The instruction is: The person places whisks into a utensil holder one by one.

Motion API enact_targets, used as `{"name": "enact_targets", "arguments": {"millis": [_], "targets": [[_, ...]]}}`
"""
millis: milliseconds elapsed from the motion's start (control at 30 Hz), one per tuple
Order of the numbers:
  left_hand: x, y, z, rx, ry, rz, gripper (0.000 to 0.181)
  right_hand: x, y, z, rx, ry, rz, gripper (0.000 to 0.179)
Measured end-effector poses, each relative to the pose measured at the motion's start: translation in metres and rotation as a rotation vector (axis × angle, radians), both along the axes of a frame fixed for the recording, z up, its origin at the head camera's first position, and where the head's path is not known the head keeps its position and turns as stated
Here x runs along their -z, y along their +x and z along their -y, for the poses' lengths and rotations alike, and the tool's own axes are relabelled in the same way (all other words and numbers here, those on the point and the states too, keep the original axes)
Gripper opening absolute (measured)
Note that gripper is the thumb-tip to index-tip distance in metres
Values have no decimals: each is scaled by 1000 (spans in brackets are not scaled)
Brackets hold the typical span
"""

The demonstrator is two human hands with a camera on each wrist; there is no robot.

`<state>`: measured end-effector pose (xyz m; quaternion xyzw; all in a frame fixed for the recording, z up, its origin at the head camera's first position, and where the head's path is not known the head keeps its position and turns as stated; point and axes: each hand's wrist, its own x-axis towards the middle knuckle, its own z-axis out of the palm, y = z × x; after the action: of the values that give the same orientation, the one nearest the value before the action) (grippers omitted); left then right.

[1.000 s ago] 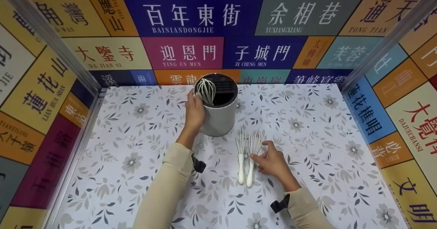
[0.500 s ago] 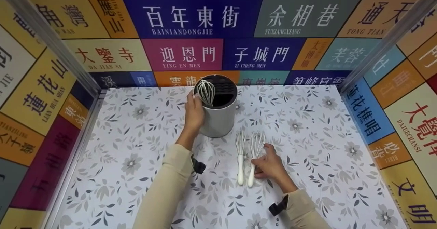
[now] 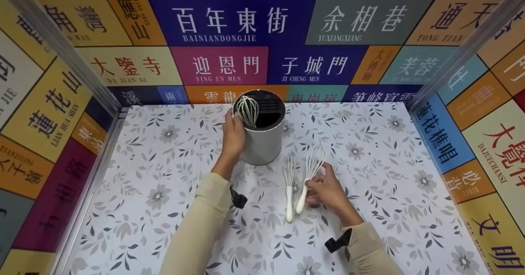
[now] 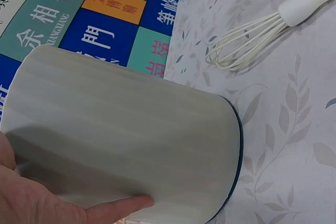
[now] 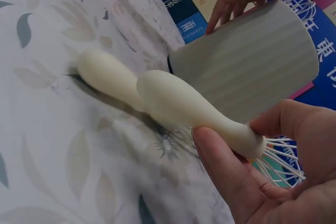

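A grey utensil holder (image 3: 262,145) with a black inside stands upright at the back middle of the table. My left hand (image 3: 233,133) holds its left side; in the left wrist view the fingers (image 4: 121,208) lie along the wall. One whisk (image 3: 248,110) sits in the holder with its wires up, its handle hidden. My right hand (image 3: 326,186) pinches a second whisk (image 5: 189,100), with a white handle, between thumb and fingers where handle meets wires. That whisk is tilted and raised off the table. A third whisk (image 3: 289,201) lies flat just left of it.
A flower-patterned cloth (image 3: 160,225) covers the table. Panels with large printed lettering (image 3: 229,16) rise behind and on both sides, with metal posts (image 3: 78,57) at the corners. Dark straps sit at both wrists.
The second whisk, lying flat before, is now lifted and tipped in my right hand, its wires shifted up and right. My left hand and the holder stay in place.
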<state>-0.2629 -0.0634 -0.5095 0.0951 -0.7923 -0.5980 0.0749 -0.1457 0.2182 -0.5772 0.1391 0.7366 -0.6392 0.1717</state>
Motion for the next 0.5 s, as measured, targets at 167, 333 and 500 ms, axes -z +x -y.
{"name": "enact_targets", "arguments": {"millis": [167, 333, 500], "targets": [[0, 1, 0, 2, 2, 32, 54, -22, -12, 6, -41, -27, -49, 95], [0, 2, 1, 9, -3, 47, 53, -40, -23, 13, -70, -40, -94, 95], [-1, 2, 1, 10, -2, 34, 52, -57, -33, 20, -93, -41, -155, 92]]}}
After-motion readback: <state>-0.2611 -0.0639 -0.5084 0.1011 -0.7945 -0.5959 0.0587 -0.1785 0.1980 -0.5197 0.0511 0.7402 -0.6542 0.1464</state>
